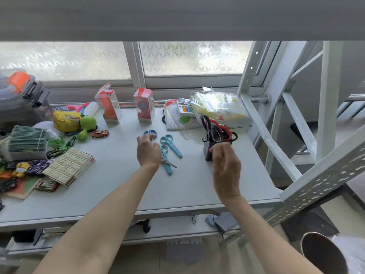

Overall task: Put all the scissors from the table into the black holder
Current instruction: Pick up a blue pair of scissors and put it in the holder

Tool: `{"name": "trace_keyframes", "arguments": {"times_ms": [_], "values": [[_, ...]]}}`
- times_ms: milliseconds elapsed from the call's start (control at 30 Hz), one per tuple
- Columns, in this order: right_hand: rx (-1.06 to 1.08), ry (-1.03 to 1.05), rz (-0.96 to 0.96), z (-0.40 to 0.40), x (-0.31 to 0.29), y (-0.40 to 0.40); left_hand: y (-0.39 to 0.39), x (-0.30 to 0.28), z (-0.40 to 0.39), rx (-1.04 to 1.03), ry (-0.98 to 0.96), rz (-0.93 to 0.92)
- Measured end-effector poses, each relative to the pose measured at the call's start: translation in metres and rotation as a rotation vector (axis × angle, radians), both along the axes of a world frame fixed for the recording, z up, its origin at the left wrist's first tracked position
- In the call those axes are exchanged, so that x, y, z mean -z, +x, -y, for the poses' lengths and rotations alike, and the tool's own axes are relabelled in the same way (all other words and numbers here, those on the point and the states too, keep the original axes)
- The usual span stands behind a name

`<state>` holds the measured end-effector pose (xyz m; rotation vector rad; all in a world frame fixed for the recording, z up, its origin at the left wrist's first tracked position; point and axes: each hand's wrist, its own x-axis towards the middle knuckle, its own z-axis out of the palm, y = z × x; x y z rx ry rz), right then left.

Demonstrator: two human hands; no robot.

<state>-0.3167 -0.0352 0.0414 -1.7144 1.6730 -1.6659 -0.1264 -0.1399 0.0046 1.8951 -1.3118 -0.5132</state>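
Note:
The black holder point(209, 153) stands right of centre on the white table point(122, 194), with black-handled and red-handled scissors point(215, 129) upright in it. My right hand point(227, 167) hovers just in front of the holder, fingers loosely curled and holding nothing. Two teal scissors lie flat at the centre, one point(171, 144) further back and one point(166, 161) nearer. Blue scissors point(150, 133) lie to their left. My left hand point(148, 152) covers their blades with its fingertips at the handle rings; whether it grips them is unclear.
Toys, a stack of cards point(27, 141), a box point(69, 167) and toy cars crowd the table's left side. Two clear toy boxes point(144, 107) and a bag of packets point(217, 107) stand at the back. A white metal rack frame point(276, 147) rises on the right.

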Motion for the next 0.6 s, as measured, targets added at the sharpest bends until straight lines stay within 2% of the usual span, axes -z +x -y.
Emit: {"name": "trace_keyframes", "arguments": {"times_ms": [67, 167, 267, 400, 500, 600], "values": [[-0.144, 0.065, -0.136, 0.001, 0.013, 0.028, 0.021, 0.007, 0.002, -0.035, 0.158, 0.057], [-0.27, 0.26, -0.314, 0.02, 0.033, 0.061, 0.039, 0.018, 0.005, 0.026, 0.362, 0.128], [-0.324, 0.479, -0.435, 0.044, 0.037, 0.086, 0.042, 0.021, 0.004, 0.1, 0.363, 0.173], [-0.32, 0.651, -0.601, 0.062, 0.04, 0.102, 0.037, 0.017, -0.002, 0.118, 0.34, 0.152], [-0.274, 0.692, -0.618, 0.061, 0.049, 0.102, 0.034, 0.015, -0.007, 0.145, 0.339, 0.049], [-0.236, 0.613, -0.563, 0.053, 0.055, 0.096, 0.029, 0.006, -0.012, 0.175, 0.346, -0.247]]}}
